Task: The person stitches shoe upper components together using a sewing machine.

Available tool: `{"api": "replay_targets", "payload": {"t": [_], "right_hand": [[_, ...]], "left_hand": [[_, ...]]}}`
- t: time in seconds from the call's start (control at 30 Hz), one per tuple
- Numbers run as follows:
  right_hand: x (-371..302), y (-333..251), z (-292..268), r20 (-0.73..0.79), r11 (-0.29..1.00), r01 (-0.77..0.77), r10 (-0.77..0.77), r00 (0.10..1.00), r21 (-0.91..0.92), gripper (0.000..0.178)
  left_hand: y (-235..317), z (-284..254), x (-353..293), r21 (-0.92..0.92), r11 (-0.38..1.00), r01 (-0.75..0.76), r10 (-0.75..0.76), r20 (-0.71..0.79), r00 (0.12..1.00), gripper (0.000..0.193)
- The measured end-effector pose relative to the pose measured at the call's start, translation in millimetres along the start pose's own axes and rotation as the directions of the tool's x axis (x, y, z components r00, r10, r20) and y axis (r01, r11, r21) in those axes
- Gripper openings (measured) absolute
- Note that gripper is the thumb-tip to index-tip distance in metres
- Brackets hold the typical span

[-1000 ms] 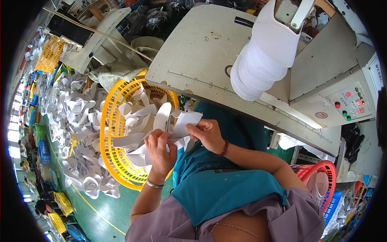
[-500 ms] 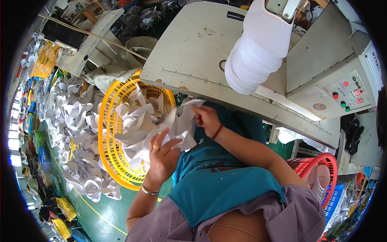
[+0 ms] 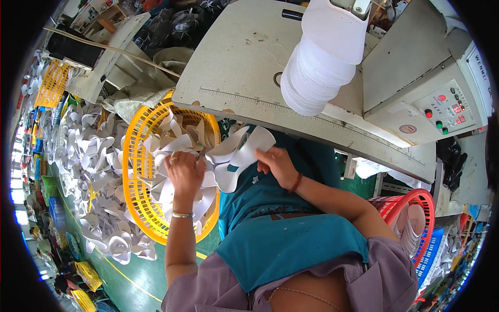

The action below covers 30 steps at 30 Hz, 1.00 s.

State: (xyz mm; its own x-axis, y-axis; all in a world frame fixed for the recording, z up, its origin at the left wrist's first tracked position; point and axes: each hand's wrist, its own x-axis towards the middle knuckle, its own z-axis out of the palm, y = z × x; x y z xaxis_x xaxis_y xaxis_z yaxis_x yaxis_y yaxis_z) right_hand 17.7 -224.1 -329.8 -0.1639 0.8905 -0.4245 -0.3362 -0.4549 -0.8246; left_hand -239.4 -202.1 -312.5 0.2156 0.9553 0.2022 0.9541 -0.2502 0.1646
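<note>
My right hand is pinched on the edge of a thin white curved piece with a scooped outline, held above my lap beside the basket. Another white piece lies against it on the left; whether the two are joined I cannot tell. My left hand, with a ring and a bangle, is over the yellow basket among similar loose white pieces. Its fingers are apart and point away from me, with no piece plainly between them. A stack of white curved sheets stands on the machine table.
The table's front edge, marked with a ruler scale, runs just beyond my hands. At right is a control panel with buttons. A red basket with curved pieces stands by my right side. A large heap of white pieces lies left of the yellow basket.
My left hand has let go of the bunched white pieces and moved left over the basket. My right hand has shifted slightly right and nearer, still holding a piece, which has spread apart from the bunch.
</note>
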Motion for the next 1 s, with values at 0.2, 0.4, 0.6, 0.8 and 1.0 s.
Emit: {"api": "replay_targets", "payload": {"t": [0.2,0.4,0.6,0.8,1.0], "right_hand": [[-32,-14,0,0.167,0.746,0.552,-0.532,0.83,-0.372,0.022],[-48,-60,8,0.259,0.636,0.684,-0.637,0.726,-0.357,0.014],[-45,-67,-5,0.391,0.526,0.739,-0.63,0.671,-0.42,0.02],[-54,-68,4,0.206,0.693,0.683,-0.651,0.731,-0.231,0.014],[-78,-86,-11,0.251,0.717,0.682,-0.639,0.727,-0.147,0.017]], "left_hand": [[4,8,17,-0.235,0.972,-0.021,-0.018,-0.166,0.986,0.013],[54,-53,27,-0.584,0.769,-0.261,0.226,-0.134,0.965,0.022],[70,-39,18,-0.632,0.752,-0.188,0.271,0.038,0.962,0.025],[78,-42,19,-0.804,0.578,-0.141,0.179,-0.044,0.983,0.019],[44,-47,10,-0.912,-0.364,0.187,-0.181,0.267,0.947,0.03]]}}
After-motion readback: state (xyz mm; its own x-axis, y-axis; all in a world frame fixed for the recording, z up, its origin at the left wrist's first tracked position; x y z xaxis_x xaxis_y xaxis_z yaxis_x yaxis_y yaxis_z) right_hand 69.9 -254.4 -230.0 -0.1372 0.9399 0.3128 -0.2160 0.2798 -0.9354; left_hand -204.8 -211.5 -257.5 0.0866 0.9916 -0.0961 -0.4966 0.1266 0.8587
